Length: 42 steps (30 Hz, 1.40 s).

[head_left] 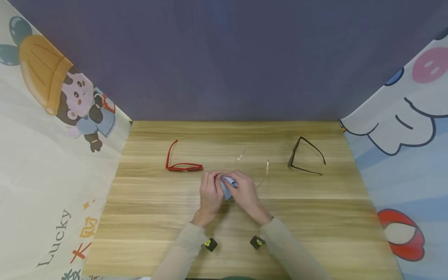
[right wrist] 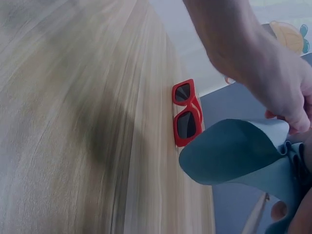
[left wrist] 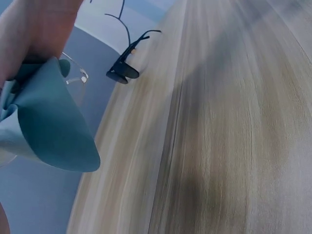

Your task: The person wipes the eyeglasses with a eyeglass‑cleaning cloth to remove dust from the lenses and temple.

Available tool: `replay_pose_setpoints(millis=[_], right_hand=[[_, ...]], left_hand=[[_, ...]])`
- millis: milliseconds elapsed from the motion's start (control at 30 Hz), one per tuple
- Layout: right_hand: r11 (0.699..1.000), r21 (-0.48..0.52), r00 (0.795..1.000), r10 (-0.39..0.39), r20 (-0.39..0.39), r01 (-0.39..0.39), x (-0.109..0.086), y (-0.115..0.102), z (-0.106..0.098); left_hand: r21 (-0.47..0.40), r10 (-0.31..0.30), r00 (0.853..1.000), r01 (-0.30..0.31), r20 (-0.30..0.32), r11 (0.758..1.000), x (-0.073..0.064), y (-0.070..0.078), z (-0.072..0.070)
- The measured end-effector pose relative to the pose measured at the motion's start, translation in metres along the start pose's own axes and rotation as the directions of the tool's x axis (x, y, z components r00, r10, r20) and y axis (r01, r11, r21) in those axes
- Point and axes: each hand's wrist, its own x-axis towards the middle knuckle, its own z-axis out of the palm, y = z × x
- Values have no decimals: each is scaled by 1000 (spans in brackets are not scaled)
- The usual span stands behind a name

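Both hands meet near the middle of the table around a light blue cloth (head_left: 228, 191). My left hand (head_left: 211, 193) pinches its left side, and my right hand (head_left: 246, 193) pinches its right side with bent fingers. Thin, clear eyeglasses (head_left: 267, 167) stick out beyond the hands, their temples pointing away. The folded cloth covers the lens area, so which fingers hold the frame is hidden. In the left wrist view the cloth (left wrist: 56, 126) hangs in a loose flap, with part of the eyeglasses (left wrist: 84, 77) behind it. The flap (right wrist: 229, 151) also shows in the right wrist view, above the tabletop.
Red sunglasses (head_left: 183, 167) lie left of the hands, one temple unfolded. Black sunglasses (head_left: 294, 153) rest at the right with their temples open. The wooden table (head_left: 147, 217) ends at a dark back panel (head_left: 224, 62), between printed side curtains.
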Motion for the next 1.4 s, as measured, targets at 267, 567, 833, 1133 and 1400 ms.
replay_pose_setpoints(millis=[267, 567, 833, 1133, 1400], right_hand=[[1000, -17, 999, 17, 40, -16, 1, 0, 0], [997, -57, 997, 46, 65, -42, 2, 8, -4], [995, -94, 996, 30, 81, -22, 2, 11, -9], [998, -62, 997, -13, 70, 17, 4, 6, -6], [999, 16, 995, 41, 96, -43, 2, -2, -4]], left_hand=[[-5, -17, 1000, 17, 5, 1000, 0, -1, -1], [-39, -53, 996, 56, 72, 998, 8, 8, -8], [-63, -80, 983, 91, 162, 994, 19, 16, -18], [-102, -63, 987, 78, 145, 992, 14, 12, -19], [-45, 16, 999, -15, 32, 999, 6, 2, -12]])
